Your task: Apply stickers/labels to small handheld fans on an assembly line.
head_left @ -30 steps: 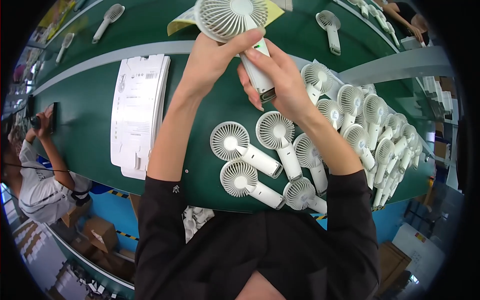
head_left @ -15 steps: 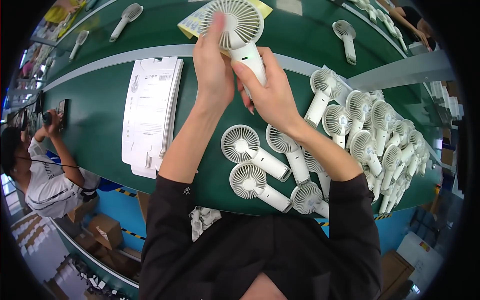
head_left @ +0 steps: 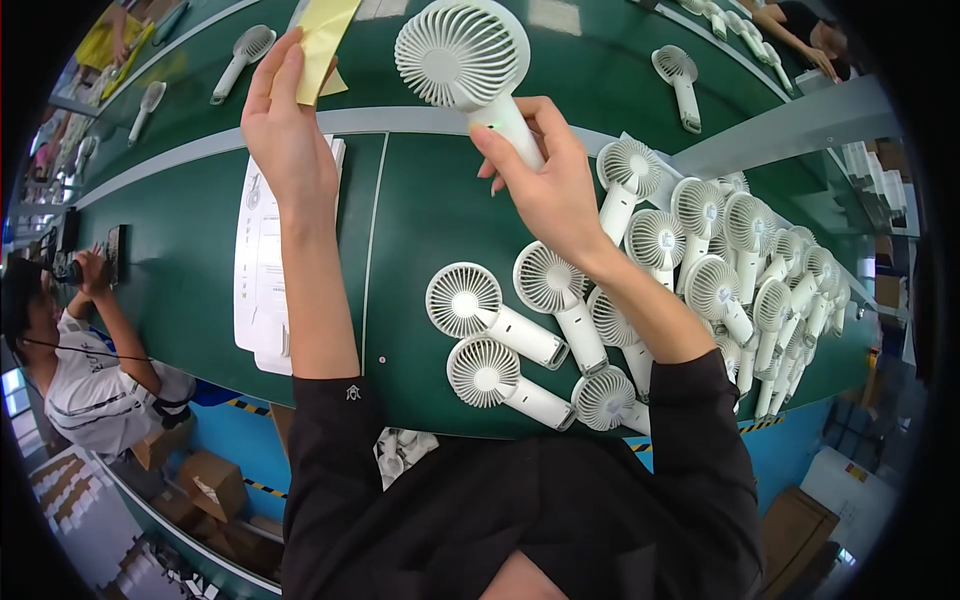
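Note:
My right hand point(head_left: 543, 178) grips the handle of a white hand-held fan point(head_left: 466, 60), its round grille head raised above the green table. My left hand point(head_left: 288, 130) is stretched out to the left of it, fingertips on a yellow sheet point(head_left: 322, 38) at the far side. Below my arms, white hand-held fans point(head_left: 490, 320) lie flat on the table near the front edge.
A pile of several more white fans point(head_left: 760, 270) fills the table's right side. White printed sheets point(head_left: 262, 270) lie under my left forearm. Single fans point(head_left: 680, 80) rest on the far belt. A seated person point(head_left: 80, 350) works at the left; cardboard boxes point(head_left: 205, 485) stand on the floor.
My left hand has left the fan and moved up-left to the yellow sheet. My right hand keeps the fan and has shifted it to the right.

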Demonstrator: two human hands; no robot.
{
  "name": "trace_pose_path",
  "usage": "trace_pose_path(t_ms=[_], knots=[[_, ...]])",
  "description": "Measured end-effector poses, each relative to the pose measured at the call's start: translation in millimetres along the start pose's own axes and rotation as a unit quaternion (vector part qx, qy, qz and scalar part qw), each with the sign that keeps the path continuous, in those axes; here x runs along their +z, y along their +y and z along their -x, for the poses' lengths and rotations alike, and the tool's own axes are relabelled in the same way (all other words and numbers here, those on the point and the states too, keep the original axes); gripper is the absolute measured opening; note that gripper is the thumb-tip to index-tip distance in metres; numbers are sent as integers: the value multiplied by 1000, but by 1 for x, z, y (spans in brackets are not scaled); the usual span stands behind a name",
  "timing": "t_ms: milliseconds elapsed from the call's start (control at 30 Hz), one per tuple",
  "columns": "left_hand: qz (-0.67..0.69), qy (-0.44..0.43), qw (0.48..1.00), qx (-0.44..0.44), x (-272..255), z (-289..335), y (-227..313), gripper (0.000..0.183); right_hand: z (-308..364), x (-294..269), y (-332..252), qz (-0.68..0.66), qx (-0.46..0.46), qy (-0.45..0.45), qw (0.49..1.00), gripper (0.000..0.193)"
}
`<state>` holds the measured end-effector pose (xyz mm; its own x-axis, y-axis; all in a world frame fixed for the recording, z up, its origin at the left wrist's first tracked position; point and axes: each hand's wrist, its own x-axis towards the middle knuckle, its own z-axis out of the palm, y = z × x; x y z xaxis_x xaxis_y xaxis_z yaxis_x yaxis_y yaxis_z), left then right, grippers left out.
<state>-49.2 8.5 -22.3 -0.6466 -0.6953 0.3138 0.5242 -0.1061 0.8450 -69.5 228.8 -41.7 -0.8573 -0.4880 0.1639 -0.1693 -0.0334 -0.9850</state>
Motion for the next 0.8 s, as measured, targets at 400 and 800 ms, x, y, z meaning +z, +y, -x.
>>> trace_pose_path(t_ms=[400,800], knots=[[-80,-11,996,-28,6,7,2,24,-4,-4,5,88,-45,18,995,30],[-101,-78,990,-65,4,10,10,25,-5,0,-2,134,-75,42,987,29]])
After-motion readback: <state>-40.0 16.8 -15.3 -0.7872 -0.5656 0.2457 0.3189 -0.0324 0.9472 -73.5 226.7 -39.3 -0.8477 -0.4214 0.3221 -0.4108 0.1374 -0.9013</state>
